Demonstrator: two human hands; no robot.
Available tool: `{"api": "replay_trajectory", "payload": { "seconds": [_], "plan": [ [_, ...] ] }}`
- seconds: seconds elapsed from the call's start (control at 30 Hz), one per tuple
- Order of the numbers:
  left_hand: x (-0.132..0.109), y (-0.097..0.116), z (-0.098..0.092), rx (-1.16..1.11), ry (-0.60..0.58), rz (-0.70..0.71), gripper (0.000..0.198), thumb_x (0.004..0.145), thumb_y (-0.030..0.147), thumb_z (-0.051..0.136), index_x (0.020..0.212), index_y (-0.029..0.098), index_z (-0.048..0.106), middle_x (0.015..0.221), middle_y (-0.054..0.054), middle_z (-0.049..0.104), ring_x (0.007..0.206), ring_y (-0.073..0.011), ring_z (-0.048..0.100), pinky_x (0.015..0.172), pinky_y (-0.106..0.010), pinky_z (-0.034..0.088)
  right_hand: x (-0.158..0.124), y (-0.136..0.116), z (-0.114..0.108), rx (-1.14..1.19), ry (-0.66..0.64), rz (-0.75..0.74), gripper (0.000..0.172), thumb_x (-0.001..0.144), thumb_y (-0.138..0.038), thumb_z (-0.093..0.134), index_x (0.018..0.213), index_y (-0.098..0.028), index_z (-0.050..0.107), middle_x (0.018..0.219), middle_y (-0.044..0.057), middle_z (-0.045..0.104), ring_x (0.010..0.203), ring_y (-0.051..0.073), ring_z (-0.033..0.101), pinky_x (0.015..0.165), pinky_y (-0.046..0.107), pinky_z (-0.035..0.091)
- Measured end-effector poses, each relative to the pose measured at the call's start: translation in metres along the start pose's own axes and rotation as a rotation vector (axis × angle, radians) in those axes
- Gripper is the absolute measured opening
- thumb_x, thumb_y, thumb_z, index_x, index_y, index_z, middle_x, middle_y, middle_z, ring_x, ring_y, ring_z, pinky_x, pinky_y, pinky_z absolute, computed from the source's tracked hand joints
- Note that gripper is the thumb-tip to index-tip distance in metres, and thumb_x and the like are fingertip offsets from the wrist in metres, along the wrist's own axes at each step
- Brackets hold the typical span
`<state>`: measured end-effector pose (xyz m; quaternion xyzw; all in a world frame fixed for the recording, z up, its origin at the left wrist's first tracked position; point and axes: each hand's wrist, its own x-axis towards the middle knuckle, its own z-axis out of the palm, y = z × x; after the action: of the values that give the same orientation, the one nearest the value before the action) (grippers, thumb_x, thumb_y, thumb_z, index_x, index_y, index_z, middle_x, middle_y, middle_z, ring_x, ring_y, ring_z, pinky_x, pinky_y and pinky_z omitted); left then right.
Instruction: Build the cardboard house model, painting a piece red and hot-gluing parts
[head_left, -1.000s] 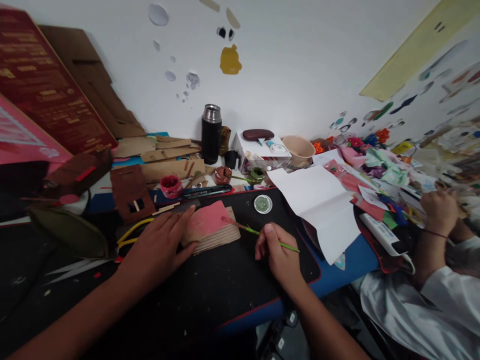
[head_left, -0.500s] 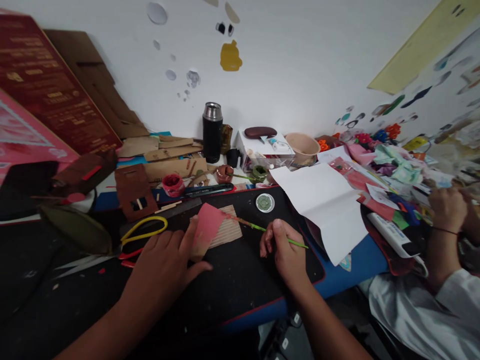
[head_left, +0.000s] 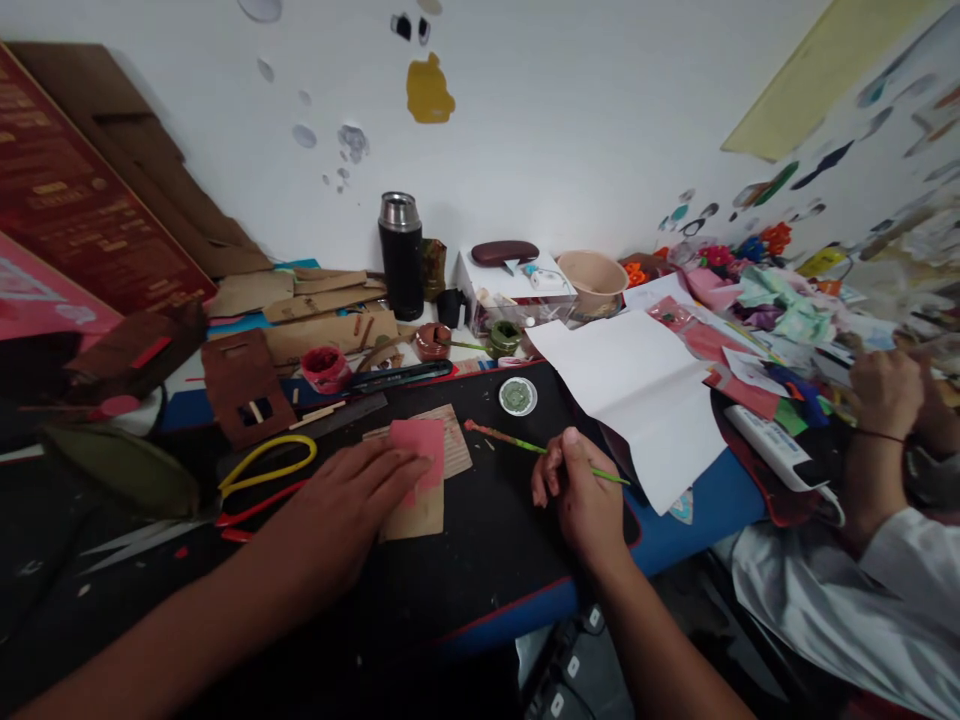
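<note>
My left hand (head_left: 360, 495) lies over a piece of cardboard (head_left: 420, 445), its fingers stretched out across the left part. The card's upper part is painted pink and its lower part is bare tan; my thumb is hidden. Under it lies a corrugated cardboard piece (head_left: 456, 450), resting on the black mat. My right hand (head_left: 581, 490) is closed around a thin green paintbrush (head_left: 525, 444). Its reddish, paint-stained tip points left, apart from the card. Above the brush stands a small round lid of grey-green paint (head_left: 517, 397).
Scissors (head_left: 262, 465) with yellow and red handles lie left of my left hand. Behind are paint jars (head_left: 325, 370), a black thermos (head_left: 402, 255) and a white box (head_left: 517, 280). White paper (head_left: 637, 390) lies to the right; another person's hand (head_left: 887, 390) is at far right.
The pink-painted card has turned to stand more upright, with my left hand now over its left side. The brush tip has come away from the card. The camera view has shifted slightly.
</note>
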<state>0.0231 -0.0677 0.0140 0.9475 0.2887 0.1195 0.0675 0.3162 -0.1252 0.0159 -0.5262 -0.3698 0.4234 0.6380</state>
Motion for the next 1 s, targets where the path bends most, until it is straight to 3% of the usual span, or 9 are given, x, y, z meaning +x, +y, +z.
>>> {"api": "replay_trajectory", "payload": {
  "seconds": [0.13, 0.23, 0.37, 0.5, 0.63, 0.83, 1.0],
  "plan": [
    [0.028, -0.031, -0.004, 0.068, -0.125, 0.122, 0.077, 0.091, 0.001, 0.042, 0.16, 0.035, 0.05, 0.17, -0.001, 0.046, 0.163, -0.0263, 0.03, 0.131, -0.054, 0.027, -0.001, -0.002, -0.008, 0.019, 0.044, 0.003, 0.051, 0.102, -0.061, 0.064, 0.071, -0.021, 0.057, 0.051, -0.006, 0.046, 0.04, 0.013, 0.053, 0.041, 0.024, 0.04],
    [0.045, -0.038, -0.006, 0.055, -0.184, 0.205, 0.076, 0.093, 0.001, 0.048, 0.156, 0.042, 0.052, 0.169, 0.005, 0.047, 0.163, -0.0225, 0.028, 0.135, -0.051, 0.018, -0.002, -0.003, -0.011, 0.021, 0.067, 0.017, 0.052, 0.101, -0.064, 0.063, 0.071, -0.022, 0.056, 0.05, -0.007, 0.044, 0.039, 0.013, 0.052, 0.039, 0.024, 0.039],
    [0.063, -0.037, -0.003, -0.002, -0.185, 0.303, 0.075, 0.09, 0.001, 0.057, 0.149, 0.047, 0.058, 0.163, 0.006, 0.055, 0.161, -0.0207, 0.033, 0.136, -0.049, 0.02, -0.004, -0.003, -0.013, 0.018, 0.072, 0.03, 0.053, 0.101, -0.065, 0.063, 0.071, -0.022, 0.055, 0.05, -0.007, 0.044, 0.039, 0.012, 0.051, 0.039, 0.024, 0.039],
    [0.073, -0.036, -0.001, -0.011, -0.214, 0.376, 0.067, 0.09, -0.001, 0.055, 0.141, 0.042, 0.065, 0.159, 0.005, 0.059, 0.161, -0.0211, 0.033, 0.135, -0.051, 0.02, -0.004, -0.004, -0.013, 0.041, 0.086, 0.041, 0.052, 0.1, -0.063, 0.065, 0.07, -0.022, 0.056, 0.05, -0.007, 0.044, 0.039, 0.012, 0.051, 0.039, 0.024, 0.038],
    [0.075, -0.029, 0.001, 0.004, -0.305, 0.368, 0.064, 0.093, 0.0, 0.051, 0.143, 0.037, 0.064, 0.162, 0.001, 0.056, 0.163, -0.0217, 0.029, 0.135, -0.052, 0.015, -0.001, -0.002, -0.011, 0.078, 0.09, 0.044, 0.05, 0.099, -0.06, 0.068, 0.07, -0.021, 0.057, 0.049, -0.007, 0.045, 0.038, 0.012, 0.051, 0.039, 0.023, 0.037],
    [0.076, -0.022, 0.0, -0.023, -0.277, 0.315, 0.055, 0.093, 0.0, 0.049, 0.132, 0.033, 0.069, 0.162, -0.001, 0.057, 0.162, -0.0214, 0.032, 0.135, -0.05, 0.018, 0.001, 0.0, -0.008, 0.101, 0.092, 0.059, 0.05, 0.097, -0.062, 0.069, 0.07, -0.021, 0.057, 0.049, -0.007, 0.044, 0.038, 0.012, 0.05, 0.038, 0.023, 0.036],
    [0.068, -0.032, -0.011, 0.003, -0.278, 0.326, 0.053, 0.092, 0.005, 0.049, 0.136, 0.029, 0.067, 0.166, -0.003, 0.051, 0.163, -0.0229, 0.028, 0.135, -0.05, 0.015, 0.002, 0.001, -0.011, 0.096, 0.091, 0.058, 0.049, 0.098, -0.059, 0.069, 0.07, -0.021, 0.056, 0.05, -0.007, 0.044, 0.039, 0.011, 0.05, 0.039, 0.023, 0.036]
  ]
}}
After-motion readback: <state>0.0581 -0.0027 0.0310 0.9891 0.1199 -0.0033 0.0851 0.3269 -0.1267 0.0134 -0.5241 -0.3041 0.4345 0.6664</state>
